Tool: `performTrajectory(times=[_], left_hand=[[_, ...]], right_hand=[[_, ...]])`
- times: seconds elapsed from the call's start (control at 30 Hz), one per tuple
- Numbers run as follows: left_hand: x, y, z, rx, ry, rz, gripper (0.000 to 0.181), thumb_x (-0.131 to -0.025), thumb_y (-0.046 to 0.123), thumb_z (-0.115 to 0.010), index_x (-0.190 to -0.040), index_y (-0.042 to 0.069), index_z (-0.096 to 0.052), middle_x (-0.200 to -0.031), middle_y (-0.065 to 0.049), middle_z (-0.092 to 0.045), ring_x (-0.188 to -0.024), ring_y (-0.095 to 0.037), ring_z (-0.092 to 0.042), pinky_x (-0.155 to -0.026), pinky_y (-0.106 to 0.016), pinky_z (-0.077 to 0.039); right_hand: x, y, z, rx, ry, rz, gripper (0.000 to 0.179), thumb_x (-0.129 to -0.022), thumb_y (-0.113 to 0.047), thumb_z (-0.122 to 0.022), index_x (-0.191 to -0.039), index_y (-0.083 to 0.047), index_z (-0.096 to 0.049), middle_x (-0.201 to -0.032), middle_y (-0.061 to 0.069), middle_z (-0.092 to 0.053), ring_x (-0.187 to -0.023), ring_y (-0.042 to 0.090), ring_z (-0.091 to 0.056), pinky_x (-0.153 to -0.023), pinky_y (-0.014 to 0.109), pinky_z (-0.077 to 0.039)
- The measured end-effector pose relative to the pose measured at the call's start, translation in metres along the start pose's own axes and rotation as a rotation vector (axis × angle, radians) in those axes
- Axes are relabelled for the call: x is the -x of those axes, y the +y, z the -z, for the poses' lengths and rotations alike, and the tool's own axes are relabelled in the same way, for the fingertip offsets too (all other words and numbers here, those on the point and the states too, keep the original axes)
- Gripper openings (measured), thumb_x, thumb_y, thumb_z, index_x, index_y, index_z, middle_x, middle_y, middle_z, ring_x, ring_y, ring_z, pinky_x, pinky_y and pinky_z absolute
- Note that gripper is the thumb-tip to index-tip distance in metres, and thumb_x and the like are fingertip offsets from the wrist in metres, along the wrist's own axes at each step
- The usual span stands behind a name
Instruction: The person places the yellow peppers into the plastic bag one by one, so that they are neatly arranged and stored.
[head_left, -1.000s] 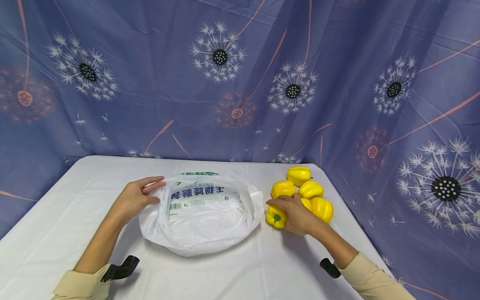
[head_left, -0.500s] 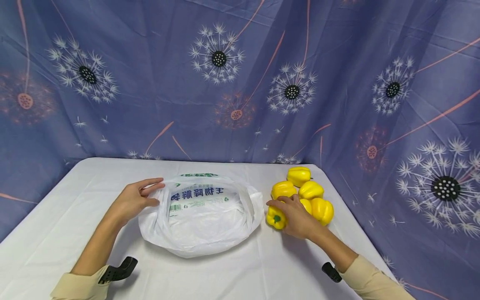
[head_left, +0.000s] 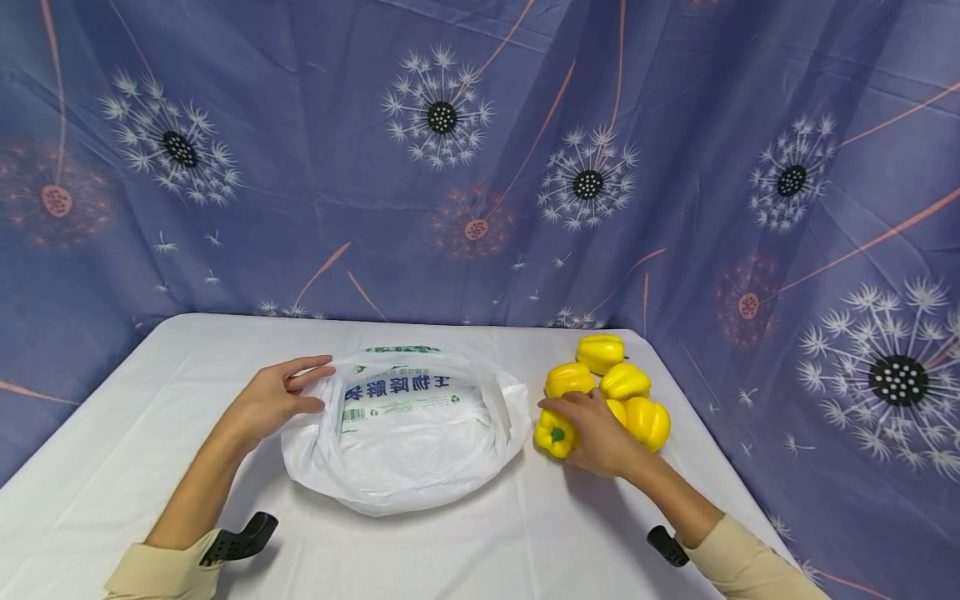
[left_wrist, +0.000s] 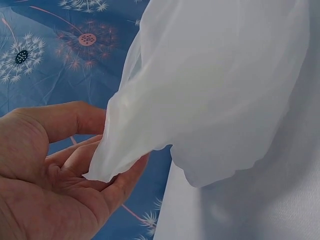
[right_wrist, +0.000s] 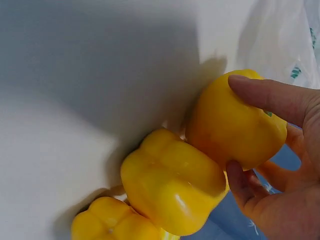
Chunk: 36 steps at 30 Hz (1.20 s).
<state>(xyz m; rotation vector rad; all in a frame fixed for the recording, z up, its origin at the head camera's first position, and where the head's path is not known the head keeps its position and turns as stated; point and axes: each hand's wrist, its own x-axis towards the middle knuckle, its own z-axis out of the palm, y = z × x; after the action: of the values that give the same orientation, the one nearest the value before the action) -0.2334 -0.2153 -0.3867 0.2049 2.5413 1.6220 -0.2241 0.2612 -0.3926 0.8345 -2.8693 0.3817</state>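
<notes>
A white plastic bag (head_left: 408, 487) with green and blue print lies with its mouth spread on the table. My left hand (head_left: 266, 402) is at its left rim, the bag's thin edge (left_wrist: 112, 150) running between thumb and fingers in the left wrist view. To the right, my right hand (head_left: 600, 433) grips a yellow bell pepper (right_wrist: 232, 125), thumb over one side and fingers round the other. That pepper's green stem faces the front in the head view. Another yellow pepper (right_wrist: 172, 180) lies right beside it, partly hidden by the hand in the head view.
Several more yellow peppers are grouped behind and right of my right hand, such as a rear pepper (head_left: 600, 353) and a right-hand pepper (head_left: 648, 423). A white cloth covers the table (head_left: 187, 354). A blue dandelion-print curtain (head_left: 315, 167) hangs behind and to the right.
</notes>
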Motion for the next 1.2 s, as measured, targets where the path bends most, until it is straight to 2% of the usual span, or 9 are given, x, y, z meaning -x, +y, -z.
performTrajectory(times=[0.13,0.2,0.33,0.4,0.47,0.63,0.9,1.1,1.2], left_hand=[[0.000,0.000,0.000,0.000,0.001,-0.002,0.080,-0.082,0.000,-0.071,-0.155,0.004,-0.040,-0.146,-0.019,-0.055,-0.151,-0.041,-0.025,-0.083,-0.008,-0.044],[0.000,0.000,-0.001,0.000,0.001,-0.002,0.080,-0.082,0.000,-0.071,-0.155,0.004,-0.040,-0.146,-0.019,-0.055,-0.151,-0.042,-0.025,-0.082,-0.008,-0.045],[0.001,0.001,-0.001,0.001,-0.002,-0.005,0.080,-0.082,0.000,-0.071,-0.155,0.003,-0.039,-0.146,-0.020,-0.054,-0.151,-0.042,-0.025,-0.082,-0.009,-0.045],[0.001,0.001,-0.001,0.004,-0.002,-0.006,0.080,-0.082,0.000,-0.071,-0.155,0.003,-0.040,-0.146,-0.020,-0.055,-0.151,-0.042,-0.026,-0.082,-0.009,-0.045],[0.001,0.001,-0.001,0.001,-0.002,-0.009,0.080,-0.082,0.000,-0.071,-0.155,0.003,-0.040,-0.146,-0.020,-0.055,-0.151,-0.042,-0.026,-0.082,-0.009,-0.045],[0.001,0.001,-0.001,-0.003,0.001,-0.010,0.081,-0.081,-0.001,-0.071,-0.155,0.004,-0.040,-0.146,-0.020,-0.055,-0.151,-0.042,-0.025,-0.082,-0.009,-0.045],[0.001,0.000,-0.002,0.002,0.003,-0.012,0.080,-0.081,-0.001,-0.071,-0.155,0.004,-0.041,-0.145,-0.020,-0.056,-0.151,-0.042,-0.026,-0.082,-0.009,-0.045],[0.001,0.000,-0.001,-0.026,0.010,-0.004,0.082,-0.080,0.000,-0.071,-0.156,0.008,-0.041,-0.145,-0.016,-0.057,-0.152,-0.041,-0.026,-0.082,-0.009,-0.042],[0.000,0.001,-0.002,-0.032,0.015,-0.006,0.082,-0.080,0.000,-0.071,-0.156,0.009,-0.041,-0.145,-0.017,-0.057,-0.152,-0.041,-0.026,-0.082,-0.010,-0.043]], right_hand=[[0.000,0.000,0.006,-0.048,0.002,-0.024,0.080,-0.061,0.001,-0.089,-0.136,-0.010,-0.063,-0.132,0.013,-0.065,-0.124,0.035,-0.055,-0.109,0.068,-0.027],[0.001,-0.001,0.011,-0.064,-0.003,-0.040,0.081,-0.061,0.001,-0.088,-0.137,-0.011,-0.062,-0.132,0.014,-0.064,-0.125,0.036,-0.055,-0.110,0.072,-0.025],[0.002,-0.004,0.020,-0.084,-0.007,-0.074,0.082,-0.061,-0.001,-0.087,-0.138,-0.014,-0.062,-0.121,0.012,-0.064,-0.114,0.033,-0.054,-0.098,0.054,-0.043],[0.002,-0.006,0.025,-0.088,-0.003,-0.082,0.081,-0.061,-0.003,-0.088,-0.137,-0.015,-0.063,-0.115,0.011,-0.063,-0.108,0.030,-0.053,-0.088,0.045,-0.045],[0.003,-0.008,0.029,-0.096,-0.002,-0.087,0.080,-0.062,-0.005,-0.088,-0.137,-0.016,-0.063,-0.111,0.009,-0.063,-0.105,0.029,-0.052,-0.085,0.041,-0.045],[0.004,-0.014,0.039,-0.097,-0.004,-0.076,0.079,-0.063,-0.011,-0.090,-0.137,-0.018,-0.063,-0.115,0.008,-0.065,-0.105,0.027,-0.054,-0.082,0.040,-0.046],[0.003,-0.030,0.053,-0.108,-0.020,-0.065,0.083,-0.068,-0.021,-0.090,-0.144,-0.026,-0.058,-0.116,0.001,-0.064,-0.096,0.015,-0.051,-0.076,0.032,-0.044],[0.001,-0.049,0.063,-0.165,-0.032,-0.034,0.085,-0.070,-0.022,-0.089,-0.147,-0.027,-0.055,-0.120,-0.005,-0.065,-0.097,0.012,-0.052,-0.080,0.030,-0.047],[-0.002,-0.058,0.067,-0.177,-0.027,-0.012,0.085,-0.070,-0.022,-0.088,-0.148,-0.027,-0.054,-0.121,-0.008,-0.065,-0.099,0.012,-0.054,-0.083,0.034,-0.050]])
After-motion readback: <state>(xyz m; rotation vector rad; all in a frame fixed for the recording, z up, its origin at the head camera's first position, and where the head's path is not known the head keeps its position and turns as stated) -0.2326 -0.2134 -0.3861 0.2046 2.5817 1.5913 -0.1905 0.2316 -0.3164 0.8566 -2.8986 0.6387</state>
